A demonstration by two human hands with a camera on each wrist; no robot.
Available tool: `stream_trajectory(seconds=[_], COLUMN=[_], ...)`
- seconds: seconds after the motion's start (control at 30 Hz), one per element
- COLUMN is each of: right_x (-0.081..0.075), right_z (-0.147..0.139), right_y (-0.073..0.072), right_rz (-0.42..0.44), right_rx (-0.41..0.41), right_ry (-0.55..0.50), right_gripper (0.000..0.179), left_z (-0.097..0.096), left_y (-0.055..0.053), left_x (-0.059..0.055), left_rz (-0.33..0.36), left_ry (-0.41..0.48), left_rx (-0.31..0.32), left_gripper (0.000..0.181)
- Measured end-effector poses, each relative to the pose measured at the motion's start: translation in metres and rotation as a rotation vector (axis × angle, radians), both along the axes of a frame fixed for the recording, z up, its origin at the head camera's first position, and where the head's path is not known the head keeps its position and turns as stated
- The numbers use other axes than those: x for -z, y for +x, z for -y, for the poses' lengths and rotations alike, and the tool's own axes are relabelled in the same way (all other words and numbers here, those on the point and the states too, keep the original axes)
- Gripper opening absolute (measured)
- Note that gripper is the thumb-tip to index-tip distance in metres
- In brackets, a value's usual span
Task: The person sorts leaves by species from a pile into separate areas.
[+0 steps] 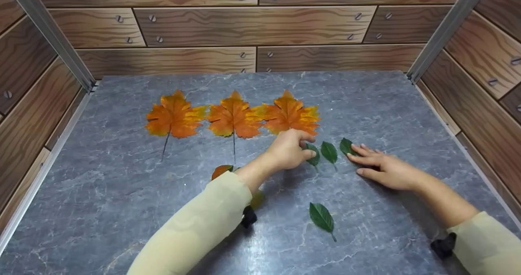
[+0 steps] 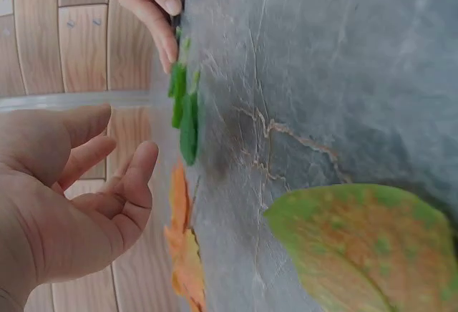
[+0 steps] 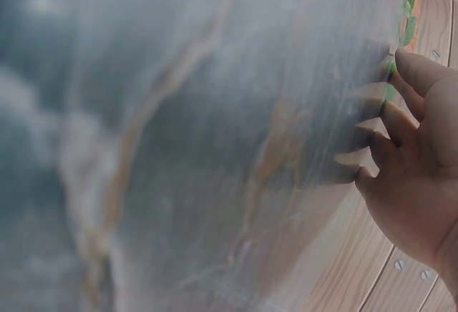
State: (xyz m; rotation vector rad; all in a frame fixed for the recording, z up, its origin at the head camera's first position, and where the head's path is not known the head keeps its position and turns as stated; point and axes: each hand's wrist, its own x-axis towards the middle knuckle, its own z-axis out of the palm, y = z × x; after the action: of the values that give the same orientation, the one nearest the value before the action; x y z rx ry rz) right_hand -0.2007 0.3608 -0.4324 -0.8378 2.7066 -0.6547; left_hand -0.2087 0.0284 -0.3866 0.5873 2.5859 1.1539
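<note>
Grey marbled table (image 1: 122, 210): looks smooth and hard; flat leaves may slide on it at a light push.

Orange leaves (image 1: 235, 116), far side, side by side in a line: broad and thin, likely feather-light and floppy at the lobes. Best lifted by the stem; the left and middle stems show, the right one is lost behind the hand.

Left hand (image 1: 291, 148): over the leftmost green leaf, thumb and fingers apart and loosely bent, nothing between them. Right hand (image 1: 390, 171): fingers spread, fingertips touching the rightmost green leaf, not gripping.

Row of green leaves (image 1: 329, 152), right of centre, between the two hands: probably light, a little stiff, hard to get a nail under. Pinch the short stem, or nudge with flat fingertips; creasing the main risk.

Counts: one table; three orange leaves; two hands; at least two leaves partly hidden by the left sleeve (image 1: 199, 226), one brown-orange (image 1: 222, 171), one yellowish (image 1: 257, 200); four green leaves, three in the row, plus a lone green leaf (image 1: 321, 216) nearer the person.
</note>
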Motion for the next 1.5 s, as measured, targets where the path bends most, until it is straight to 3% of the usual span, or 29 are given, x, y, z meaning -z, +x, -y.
stream_trajectory(seconds=[0.27,0.47,0.6,0.87,1.07,1.5], right_x=[-0.001,0.0,0.001,0.0,-0.001,-0.001], right_z=[0.0,0.0,0.0,0.0,0.0,-0.001], right_y=[0.0,0.0,0.0,0.0,0.0,0.001], right_rz=[0.008,0.013,0.007,0.019,0.016,0.03], right_rx=[0.008,0.02,0.014,0.008,0.01,0.013], right_ry=[-0.001,0.015,0.015,0.002,0.011,0.014], right_gripper=[0.05,0.052,0.051,0.051,0.051,0.052], left_z=[0.007,0.003,0.001,-0.003,-0.004,-0.007], left_y=[0.035,0.059,0.07,0.08,0.085,0.089], left_x=[0.001,0.014,0.023,0.031,0.035,0.039], left_rz=[0.0,-0.001,-0.038,-0.093,-0.102,-0.127], left_ry=[0.008,-0.089,-0.168,-0.284,-0.301,-0.323], left_rx=[0.095,0.16,0.201,0.218,0.213,0.217], left_gripper=[0.04,0.044,0.047,0.049,0.053,0.039])
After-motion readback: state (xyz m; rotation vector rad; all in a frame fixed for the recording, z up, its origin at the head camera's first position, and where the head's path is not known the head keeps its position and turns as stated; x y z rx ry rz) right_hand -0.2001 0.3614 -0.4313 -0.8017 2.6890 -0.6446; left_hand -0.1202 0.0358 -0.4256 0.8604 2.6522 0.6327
